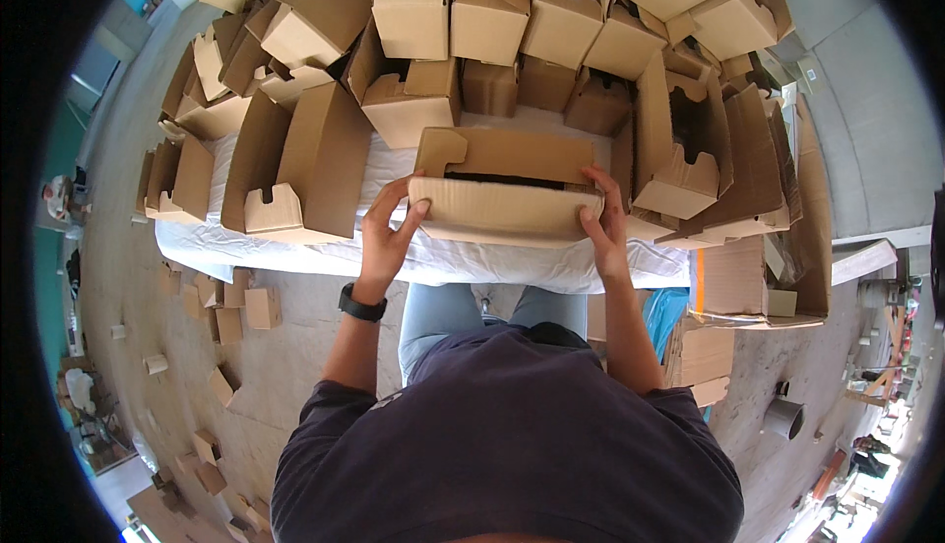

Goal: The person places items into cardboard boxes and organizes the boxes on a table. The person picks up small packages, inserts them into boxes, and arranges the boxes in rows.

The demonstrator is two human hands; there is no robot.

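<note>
A long brown cardboard box [502, 210] with an open top lies crosswise before me at the near side of the white-covered table. My left hand [389, 228] grips its left end, thumb on the near wall and fingers at the rim. At the right end my right hand [605, 223] holds it the same way. A notched flap shows at the box's far left corner, and its inside is dark. Behind it stands another open carton [409, 100]. To the left is a tall open box [320, 164], and to the right a notched one [679, 179].
Many open cartons pile up at the back, such as a notched box [411, 11]. White cloth [394, 260] covers the table. A large carton [733, 282] stands at the right edge. Small cardboard pieces [263, 308] and a grey cylinder [785, 418] lie on the floor.
</note>
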